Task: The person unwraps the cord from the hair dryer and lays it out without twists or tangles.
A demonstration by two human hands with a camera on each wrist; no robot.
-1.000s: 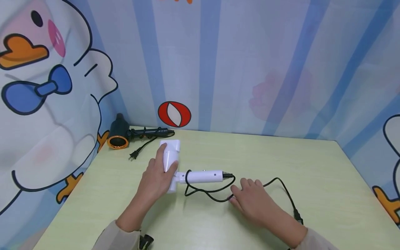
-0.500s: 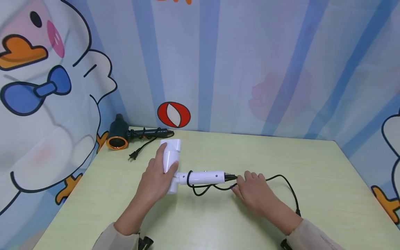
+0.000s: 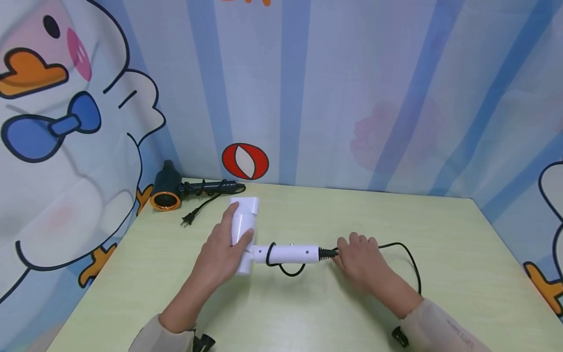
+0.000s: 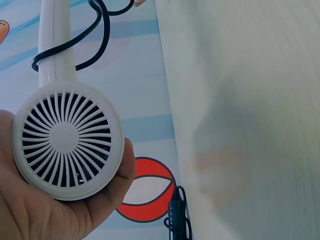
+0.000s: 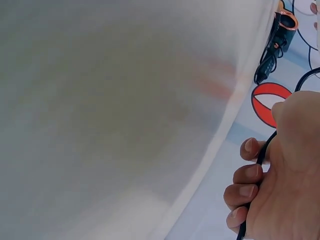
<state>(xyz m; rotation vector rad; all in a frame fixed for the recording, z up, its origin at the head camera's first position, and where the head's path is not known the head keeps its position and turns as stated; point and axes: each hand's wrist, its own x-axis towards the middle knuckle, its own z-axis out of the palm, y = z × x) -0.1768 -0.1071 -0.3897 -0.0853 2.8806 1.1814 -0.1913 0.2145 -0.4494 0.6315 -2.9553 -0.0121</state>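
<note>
A white hair dryer (image 3: 286, 253) is held over the table, its handle pointing right. My left hand (image 3: 221, 254) grips the barrel; in the left wrist view its round slotted grille (image 4: 65, 137) faces the camera, with fingers curled around behind. One loop of black power cord (image 3: 271, 255) goes around the handle, and a slack bend hangs below it. My right hand (image 3: 359, 261) holds the cord close to the ribbed strain relief at the handle's end. In the right wrist view, curled fingers (image 5: 245, 190) wrap the cord (image 5: 268, 142). The cord's free part trails off right, behind the right forearm.
A dark hair dryer with an orange ring (image 3: 166, 190) lies at the table's back left corner, cord wound on its handle and its two-pin plug (image 3: 188, 218) on the tabletop (image 3: 440, 230). A printed cartoon curtain (image 3: 334, 93) hangs behind and at both sides.
The right hand has moved slightly up and right with the cord, and the slack below the handle has shrunk. The white hair dryer has shifted a little right in the left hand's grip.
</note>
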